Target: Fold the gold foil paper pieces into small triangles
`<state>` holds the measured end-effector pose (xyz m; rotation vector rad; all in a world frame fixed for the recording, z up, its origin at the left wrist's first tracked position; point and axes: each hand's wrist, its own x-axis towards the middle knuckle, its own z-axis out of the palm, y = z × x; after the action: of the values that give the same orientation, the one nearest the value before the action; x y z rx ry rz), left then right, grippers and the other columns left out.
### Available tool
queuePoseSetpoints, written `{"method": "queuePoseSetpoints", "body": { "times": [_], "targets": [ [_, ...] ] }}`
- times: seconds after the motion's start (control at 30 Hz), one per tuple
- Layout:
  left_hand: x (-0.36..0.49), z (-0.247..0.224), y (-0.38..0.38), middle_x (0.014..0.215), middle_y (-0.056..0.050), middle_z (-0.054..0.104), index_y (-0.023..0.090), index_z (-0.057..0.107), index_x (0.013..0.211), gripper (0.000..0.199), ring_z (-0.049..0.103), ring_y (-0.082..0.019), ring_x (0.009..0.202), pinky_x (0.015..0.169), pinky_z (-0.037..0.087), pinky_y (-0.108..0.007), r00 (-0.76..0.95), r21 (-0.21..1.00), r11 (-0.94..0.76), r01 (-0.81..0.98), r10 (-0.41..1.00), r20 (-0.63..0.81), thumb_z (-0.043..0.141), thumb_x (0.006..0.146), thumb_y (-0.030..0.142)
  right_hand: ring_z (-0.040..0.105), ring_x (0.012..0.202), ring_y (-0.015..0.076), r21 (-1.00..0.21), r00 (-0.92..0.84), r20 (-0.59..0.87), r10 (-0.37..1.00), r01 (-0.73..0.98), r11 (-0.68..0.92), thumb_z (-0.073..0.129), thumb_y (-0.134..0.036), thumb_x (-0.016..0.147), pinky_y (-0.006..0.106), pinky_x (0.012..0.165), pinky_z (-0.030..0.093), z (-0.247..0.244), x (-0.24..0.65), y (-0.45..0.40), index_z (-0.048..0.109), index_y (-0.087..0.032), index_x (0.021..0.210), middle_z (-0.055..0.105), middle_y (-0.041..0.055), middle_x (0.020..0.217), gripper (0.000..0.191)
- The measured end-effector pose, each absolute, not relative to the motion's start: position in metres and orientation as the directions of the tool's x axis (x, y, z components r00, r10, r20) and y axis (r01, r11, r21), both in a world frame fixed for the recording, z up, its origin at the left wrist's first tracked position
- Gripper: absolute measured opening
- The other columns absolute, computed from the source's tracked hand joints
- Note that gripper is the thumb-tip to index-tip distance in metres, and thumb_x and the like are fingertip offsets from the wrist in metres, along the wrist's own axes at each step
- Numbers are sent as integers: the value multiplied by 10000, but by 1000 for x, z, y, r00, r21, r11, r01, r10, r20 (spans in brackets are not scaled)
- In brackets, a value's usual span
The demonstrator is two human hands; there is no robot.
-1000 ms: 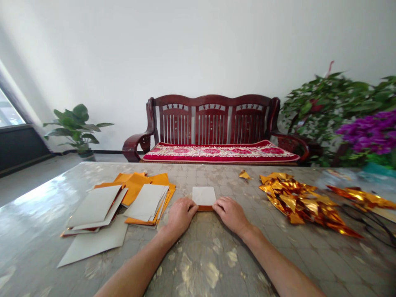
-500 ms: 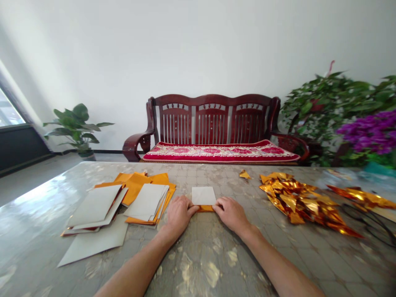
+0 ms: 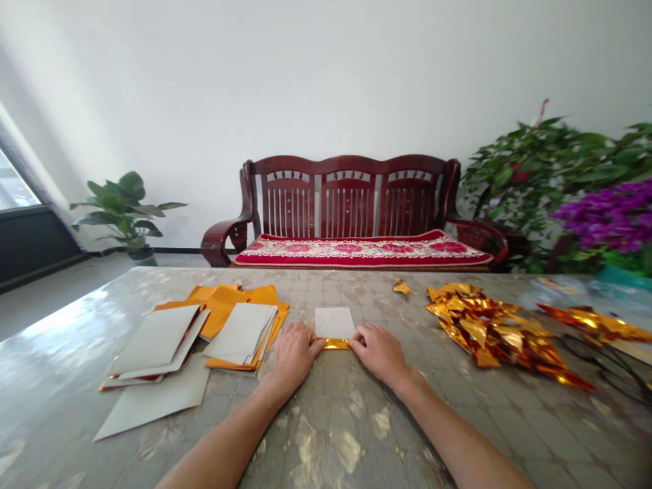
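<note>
White-backed paper sheet (image 3: 334, 322), lying flat, gold foil strip (image 3: 337, 344) along near edge

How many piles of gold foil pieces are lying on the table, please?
2: a large heap just right of the right hand, and a smaller pile farther right.

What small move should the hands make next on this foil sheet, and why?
Probably roll the gold foil fold forward once more: the left hand and right hand grip its two ends, and the pale paper backing lies flat beyond it.
</note>
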<state>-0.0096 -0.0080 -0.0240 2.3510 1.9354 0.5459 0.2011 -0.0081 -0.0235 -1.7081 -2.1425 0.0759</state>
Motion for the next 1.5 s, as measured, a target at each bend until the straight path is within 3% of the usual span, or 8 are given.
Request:
{"method": "queuePoseSetpoints", "body": {
  "times": [0.6,0.77,0.9,1.1,1.27,1.5],
  "targets": [
    [-6,-21,-11,888,-68,648,192,644,731,260,570,-236,915,784,369,-318,156,215,-208,954,959,237,566,890,382,624,811,169,-252,-136,248,959,947,200,610,-387,888,255,624,293,-25,203,-8,657,-231,767,724,12,846,203],
    [-6,-22,-13,1001,-71,626,195,642,931,195,559,-242,991,845,396,-329,143,238,-199,951,962,233,581,884,375,632,796,170,-227,-122,235,964,958,177,604,-398,893,262,606,295,-23,201,-8,648,-226,760,722,18,842,222],
    [-6,-23,-14,1149,-67,571,221,598,1127,269,522,-236,1100,932,407,-338,151,295,-232,927,950,272,596,880,326,629,787,174,-218,-107,231,967,963,159,594,-409,893,262,598,288,-21,200,-8,638,-228,753,721,18,831,232],
    [-3,-27,-15,1230,-36,531,301,623,1170,365,467,-195,1165,962,427,-310,371,308,-453,837,882,289,468,906,102,637,792,177,-207,-88,216,972,969,134,588,-420,890,265,580,277,-21,200,-8,635,-233,739,720,12,822,245],
    [-2,-24,-19,1126,-35,593,307,654,1127,323,513,-183,1103,912,441,-276,546,235,-592,771,804,235,427,957,151,642,778,179,-200,-63,213,975,974,107,573,-438,891,268,559,251,-21,200,-7,640,-236,742,719,10,808,260],
    [8,-14,-35,1095,-80,611,228,598,1131,269,533,-227,1035,887,442,-345,553,52,-566,823,818,155,428,939,146,627,773,176,-209,-60,234,970,972,111,569,-420,906,268,593,300,-23,203,-6,632,-233,764,709,13,811,243]
  ]
}}
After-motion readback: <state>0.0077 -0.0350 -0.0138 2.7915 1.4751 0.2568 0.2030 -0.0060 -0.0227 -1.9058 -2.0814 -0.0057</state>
